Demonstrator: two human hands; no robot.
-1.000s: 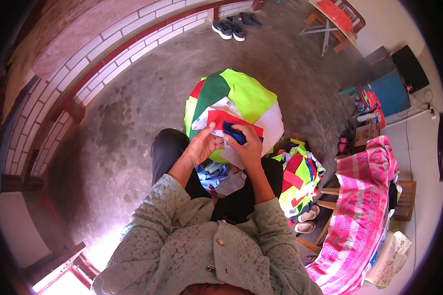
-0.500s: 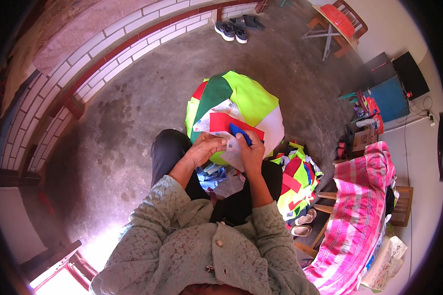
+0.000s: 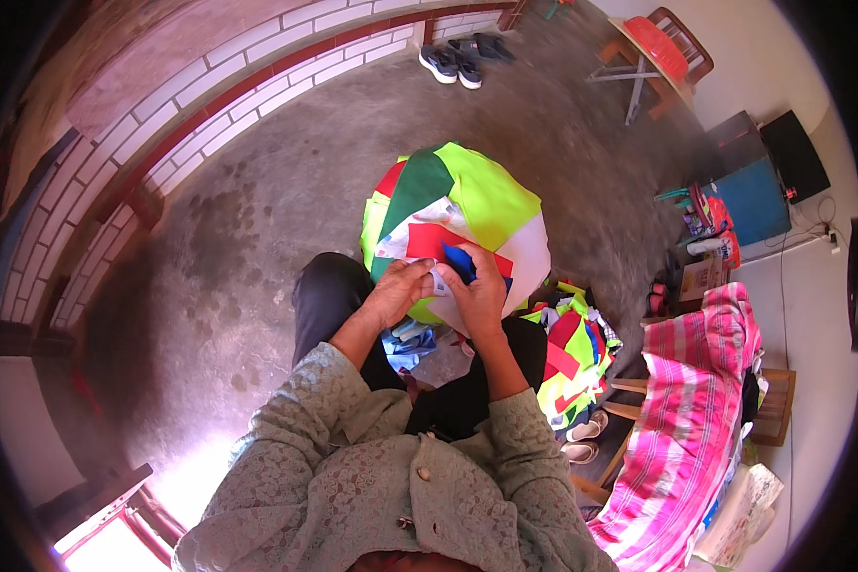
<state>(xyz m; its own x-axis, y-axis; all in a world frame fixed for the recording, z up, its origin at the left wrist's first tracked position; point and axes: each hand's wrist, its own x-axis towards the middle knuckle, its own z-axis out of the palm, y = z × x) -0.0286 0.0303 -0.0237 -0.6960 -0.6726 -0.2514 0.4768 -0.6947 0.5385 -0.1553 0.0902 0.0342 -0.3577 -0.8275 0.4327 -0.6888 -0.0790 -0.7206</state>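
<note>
In front of my knees stands a round bundle (image 3: 496, 195) wrapped in fabric pieces of lime, dark green, red and white. A red cloth strip (image 3: 432, 240) lies on top of it. My left hand (image 3: 400, 289) is closed in a pinch on a small white scrap (image 3: 439, 283) with a dark printed mark. My right hand (image 3: 480, 291) is closed around a folded blue cloth piece (image 3: 459, 259), its fingertips close to the white scrap. Whether the right fingers also grip the scrap is hidden.
A pile of coloured fabric scraps (image 3: 574, 357) lies by my right knee, near light slippers (image 3: 586, 437). Blue cloth (image 3: 408, 349) lies between my legs. Pink plaid cloth (image 3: 691, 410) covers a wooden seat at right. Dark shoes (image 3: 439, 63) stand by the far wall.
My right hand has turned inward and come closer to my left, its fingers now beside the white scrap. Less of the blue cloth piece shows.
</note>
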